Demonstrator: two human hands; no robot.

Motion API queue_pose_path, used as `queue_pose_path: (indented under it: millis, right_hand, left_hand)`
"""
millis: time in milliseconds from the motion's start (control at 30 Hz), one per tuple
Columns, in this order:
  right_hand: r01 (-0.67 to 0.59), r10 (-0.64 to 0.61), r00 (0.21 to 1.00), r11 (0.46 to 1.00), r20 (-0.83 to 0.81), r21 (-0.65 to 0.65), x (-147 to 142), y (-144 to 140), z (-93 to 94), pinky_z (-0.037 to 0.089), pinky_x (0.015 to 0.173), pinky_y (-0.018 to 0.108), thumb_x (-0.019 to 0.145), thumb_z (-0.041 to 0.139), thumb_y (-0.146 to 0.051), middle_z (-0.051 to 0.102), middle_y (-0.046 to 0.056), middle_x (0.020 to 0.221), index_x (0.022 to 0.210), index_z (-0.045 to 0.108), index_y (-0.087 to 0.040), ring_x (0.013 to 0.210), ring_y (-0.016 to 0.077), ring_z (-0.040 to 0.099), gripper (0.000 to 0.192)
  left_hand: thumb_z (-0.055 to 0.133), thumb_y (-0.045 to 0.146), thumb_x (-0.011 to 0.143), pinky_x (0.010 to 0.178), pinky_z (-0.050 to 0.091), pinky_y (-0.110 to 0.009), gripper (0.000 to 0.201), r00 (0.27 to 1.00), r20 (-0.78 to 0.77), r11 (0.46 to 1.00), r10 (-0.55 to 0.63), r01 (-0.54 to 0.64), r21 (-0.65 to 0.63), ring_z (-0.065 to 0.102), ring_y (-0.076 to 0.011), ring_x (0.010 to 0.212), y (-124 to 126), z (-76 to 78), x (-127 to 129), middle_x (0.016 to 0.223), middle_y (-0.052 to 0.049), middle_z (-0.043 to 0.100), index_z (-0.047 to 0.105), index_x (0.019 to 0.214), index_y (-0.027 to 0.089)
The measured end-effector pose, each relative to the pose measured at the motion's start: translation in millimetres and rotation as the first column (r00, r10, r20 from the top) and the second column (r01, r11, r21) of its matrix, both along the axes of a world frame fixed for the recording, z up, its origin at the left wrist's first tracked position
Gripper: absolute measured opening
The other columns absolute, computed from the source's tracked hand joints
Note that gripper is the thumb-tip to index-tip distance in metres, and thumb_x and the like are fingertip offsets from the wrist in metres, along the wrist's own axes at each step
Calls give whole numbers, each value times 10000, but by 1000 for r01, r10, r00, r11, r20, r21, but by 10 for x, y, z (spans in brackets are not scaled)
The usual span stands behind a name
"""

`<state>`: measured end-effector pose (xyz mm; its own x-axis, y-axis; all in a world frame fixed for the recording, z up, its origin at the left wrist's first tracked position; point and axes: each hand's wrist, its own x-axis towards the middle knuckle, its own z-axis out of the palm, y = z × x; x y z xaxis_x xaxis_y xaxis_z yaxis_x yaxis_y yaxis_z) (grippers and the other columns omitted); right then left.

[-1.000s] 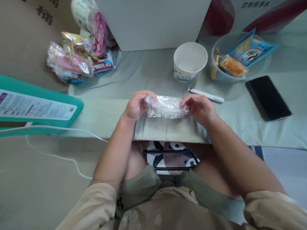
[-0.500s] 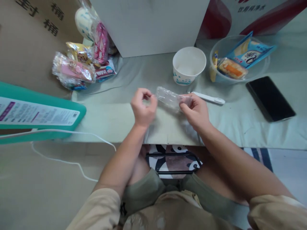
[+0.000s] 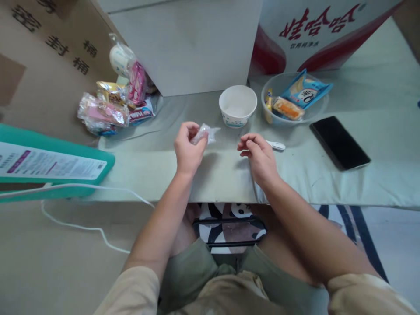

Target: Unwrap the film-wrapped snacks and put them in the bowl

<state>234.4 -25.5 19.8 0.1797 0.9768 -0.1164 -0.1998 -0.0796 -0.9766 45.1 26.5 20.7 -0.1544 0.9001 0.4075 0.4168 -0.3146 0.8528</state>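
Note:
A crumpled clear plastic wrapper (image 3: pixel 207 133) is gripped in my left hand (image 3: pixel 188 148), above the cloth-covered table (image 3: pixel 147 170). My right hand (image 3: pixel 259 157) hovers to the right of it, fingers loosely curled and apart, holding nothing that I can see. Just beyond the right hand lies a white plastic utensil (image 3: pixel 277 145), partly hidden by the fingers. Behind both hands stands a white paper bowl (image 3: pixel 238 107) with a blue-green print; its visible inside looks white.
A clear plastic bowl (image 3: pixel 321 107) with packaged snacks stands right of the paper bowl, near a black phone (image 3: pixel 340 143). Packaged snacks (image 3: pixel 105 109) are piled at the left. A green container (image 3: pixel 82 162) and a white cable (image 3: pixel 131 192) are at the left edge. Boxes (image 3: pixel 197 52) line the back.
The wrapper was stretched between both hands; now it is bunched up in my left hand. My right hand has let go of it. The camera view has shifted slightly.

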Motion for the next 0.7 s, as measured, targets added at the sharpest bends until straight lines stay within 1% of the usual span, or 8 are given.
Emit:
queue_pose_path:
  millis: [133,200,267,333,400,533,633,700]
  right_hand:
    - [-12,12,999,1000,30,-2,23,20,14,456,658,286,804,546,-385,615,-17,745,856,586,-240,742,142,622,158]
    - [-19,19,999,1000,30,-3,29,33,43,441,647,286,805,540,-389,601,-20,724,836,579,-238,725,140,608,159]
    - [-30,30,999,1000,28,8,43,53,72,432,656,286,808,538,-387,593,-24,707,813,576,-236,711,135,591,156]
    - [-47,47,999,999,26,23,64,78,93,432,677,289,816,537,-376,585,-29,691,797,573,-236,696,130,573,146]
    - [-63,62,998,998,25,31,86,103,104,436,689,293,824,537,-360,578,-32,677,793,571,-236,680,129,560,132]
    - [-86,86,996,996,28,22,107,132,114,424,649,285,837,531,-338,564,-33,658,794,574,-238,655,133,545,117]
    - [-102,102,995,995,17,19,97,134,125,406,619,277,831,542,-334,560,-34,648,778,583,-234,637,128,531,120]
    - [-106,106,994,994,1,30,84,133,133,395,605,276,826,551,-342,560,-35,643,769,589,-229,621,124,518,131]
  left_hand:
    - [796,-5,707,718,437,-280,456,975,-219,985,37,2,172,495,-137,697,385,627,427,706,36,502,409,645,228]
    - [747,-132,598,707,400,-292,553,933,-360,984,9,56,170,458,-146,693,692,930,744,701,29,477,334,598,236]
    - [707,-130,606,734,395,-295,538,876,-468,974,-114,191,119,455,-157,700,991,1084,1039,677,27,451,322,587,246]
    - [668,-102,665,799,412,-305,465,813,-534,965,-233,262,-22,510,-170,731,1215,1042,1241,666,25,415,367,585,243]
    - [663,-134,605,775,419,-320,443,776,-556,953,-298,276,-126,515,-182,678,1352,852,1310,603,33,381,427,540,235]
    - [715,-141,448,739,432,-334,426,734,-506,886,-453,308,-346,516,-197,621,1517,417,1126,470,46,341,508,420,230]
    - [776,-67,414,811,469,-363,371,615,-532,793,-582,285,-538,567,-222,667,1684,214,961,453,40,375,546,407,224]
    - [793,6,447,881,488,-385,348,606,-476,745,-638,330,-579,608,-239,723,1822,117,948,459,40,374,521,399,218]
